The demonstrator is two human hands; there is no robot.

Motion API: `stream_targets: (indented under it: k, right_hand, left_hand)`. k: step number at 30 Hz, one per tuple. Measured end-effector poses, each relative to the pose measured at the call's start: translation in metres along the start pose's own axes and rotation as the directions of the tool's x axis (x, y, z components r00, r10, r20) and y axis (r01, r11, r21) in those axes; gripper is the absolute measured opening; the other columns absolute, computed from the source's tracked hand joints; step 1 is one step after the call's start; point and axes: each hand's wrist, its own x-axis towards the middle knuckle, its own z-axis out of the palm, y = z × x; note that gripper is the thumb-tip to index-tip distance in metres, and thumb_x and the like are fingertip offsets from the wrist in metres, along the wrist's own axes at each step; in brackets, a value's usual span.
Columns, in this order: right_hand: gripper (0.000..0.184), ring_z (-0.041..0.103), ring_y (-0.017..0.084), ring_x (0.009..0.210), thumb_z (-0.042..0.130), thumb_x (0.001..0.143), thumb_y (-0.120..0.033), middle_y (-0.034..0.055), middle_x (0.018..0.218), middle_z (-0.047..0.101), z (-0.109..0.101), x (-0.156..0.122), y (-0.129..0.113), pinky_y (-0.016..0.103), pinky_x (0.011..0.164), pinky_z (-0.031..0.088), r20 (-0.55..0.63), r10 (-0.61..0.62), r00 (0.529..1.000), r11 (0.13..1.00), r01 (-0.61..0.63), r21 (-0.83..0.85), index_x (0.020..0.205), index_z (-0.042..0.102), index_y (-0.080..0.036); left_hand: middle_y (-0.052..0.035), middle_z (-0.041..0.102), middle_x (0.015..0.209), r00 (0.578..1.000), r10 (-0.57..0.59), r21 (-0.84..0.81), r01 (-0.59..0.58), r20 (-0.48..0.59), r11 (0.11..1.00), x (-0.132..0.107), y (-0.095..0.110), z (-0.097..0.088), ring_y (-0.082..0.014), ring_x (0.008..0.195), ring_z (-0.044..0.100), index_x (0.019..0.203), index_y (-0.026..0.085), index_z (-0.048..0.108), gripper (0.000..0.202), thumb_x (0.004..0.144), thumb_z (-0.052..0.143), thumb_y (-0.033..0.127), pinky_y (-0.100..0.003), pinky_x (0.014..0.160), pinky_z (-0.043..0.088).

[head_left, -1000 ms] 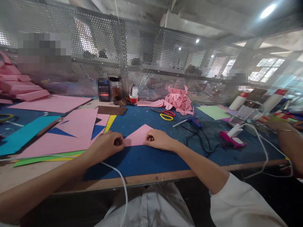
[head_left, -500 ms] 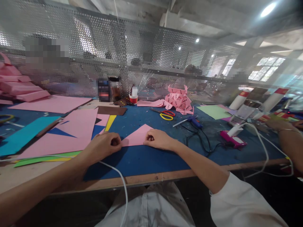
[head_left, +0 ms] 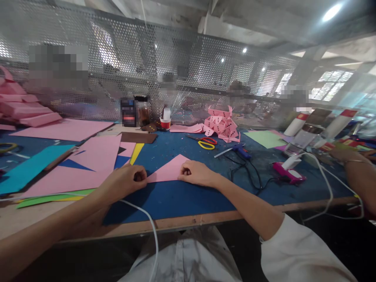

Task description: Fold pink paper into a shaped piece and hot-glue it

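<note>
Between my hands a folded triangle of pink paper [head_left: 167, 171] lies on the blue table mat [head_left: 176, 197], its peak pointing away from me. My left hand [head_left: 129, 180] has its fingers curled and pinches the paper's left corner. The fingers of my right hand [head_left: 195, 173] are closed on the fold at the right side, and this hand hides the right end of the paper. Beside my left hand lies a large pink sheet [head_left: 100, 156] with cut-outs, over other coloured sheets.
Scissors [head_left: 207, 144], a blue glue gun [head_left: 242, 151] and a magenta power strip [head_left: 289, 173] lie ahead and right. A pink folded-paper piece [head_left: 221, 123] stands near the perforated screen [head_left: 188, 58]. A white cable [head_left: 152, 223] hangs over the front edge. Another person's arm [head_left: 357, 168] is far right.
My left hand has slid slightly left along the paper's lower edge, so more of the left corner shows. My right hand and the paper have stayed in place.
</note>
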Motion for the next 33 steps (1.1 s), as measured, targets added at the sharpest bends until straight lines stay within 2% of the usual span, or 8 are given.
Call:
stream_targets:
  k: [9,19,33]
  right_hand:
    - [0.014,0.058,0.012,0.072,0.070,0.084,-0.032,0.0015,0.085,0.069,0.000,0.000,0.000,0.022,0.063,0.037,-0.001,-0.001,1.000,1.000,0.001,-0.006,0.082,0.069,-0.018]
    - [0.015,0.059,0.012,0.073,0.070,0.084,-0.033,0.0018,0.086,0.069,0.001,0.001,0.002,0.023,0.065,0.038,0.005,0.001,1.000,1.000,-0.001,-0.005,0.084,0.070,-0.018]
    - [0.015,0.059,0.012,0.074,0.070,0.084,-0.033,0.0020,0.087,0.070,0.001,0.001,0.002,0.023,0.065,0.038,0.007,0.009,1.000,1.000,-0.009,-0.008,0.085,0.070,-0.018]
  left_hand:
    - [-0.0011,0.070,0.074,1.000,-0.004,-0.002,0.004,0.027,1.000,0.001,-0.007,0.002,-0.0208,0.071,0.062,0.075,0.024,0.066,0.018,0.078,0.058,0.039,-0.029,0.063,0.040]
    - [-0.0008,0.071,0.077,0.997,-0.042,-0.012,0.043,0.070,0.999,-0.004,-0.013,-0.008,-0.0194,0.071,0.062,0.080,0.020,0.066,0.021,0.080,0.057,0.040,-0.027,0.065,0.039]
    - [-0.0015,0.070,0.082,0.997,-0.027,-0.010,0.027,0.069,1.000,-0.008,-0.022,-0.007,-0.0209,0.076,0.062,0.084,0.022,0.065,0.020,0.082,0.057,0.040,-0.030,0.069,0.042]
